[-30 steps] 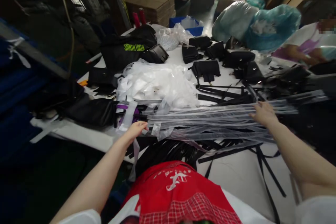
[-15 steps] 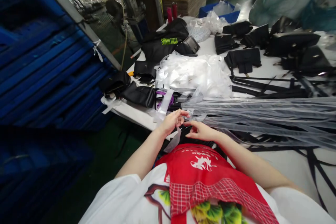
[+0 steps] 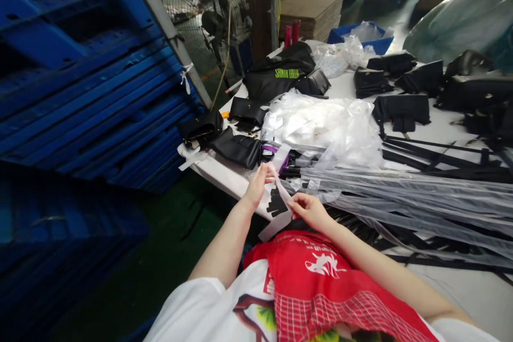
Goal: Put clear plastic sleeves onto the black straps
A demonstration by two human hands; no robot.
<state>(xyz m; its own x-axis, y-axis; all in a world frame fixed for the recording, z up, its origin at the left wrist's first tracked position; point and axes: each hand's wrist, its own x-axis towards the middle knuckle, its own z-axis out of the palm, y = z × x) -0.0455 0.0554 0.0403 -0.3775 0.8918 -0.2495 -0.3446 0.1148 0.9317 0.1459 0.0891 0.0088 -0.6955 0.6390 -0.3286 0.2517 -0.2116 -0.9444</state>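
My left hand (image 3: 257,186) and my right hand (image 3: 308,208) are both pinched on one narrow clear plastic sleeve (image 3: 281,192) at the near edge of the white table (image 3: 216,170). The sleeve runs slanting between them and its loose end hangs down over my red apron (image 3: 320,283). To the right lies a long pile of clear sleeves (image 3: 404,200) over black straps (image 3: 433,149). Behind it sits a heap of crumpled clear plastic (image 3: 320,123).
Black bags (image 3: 401,109) and folded pouches (image 3: 238,147) cover the table's far and left parts. Stacked blue pallets (image 3: 80,91) stand at the left. Cardboard boxes (image 3: 312,10), a fan (image 3: 224,21), a blue bin (image 3: 360,43) and big teal plastic sacks (image 3: 460,16) are behind.
My right hand left the far end of the sleeve pile and came in beside my left. Both hands now pinch one sleeve and have lifted it. My view swung left.
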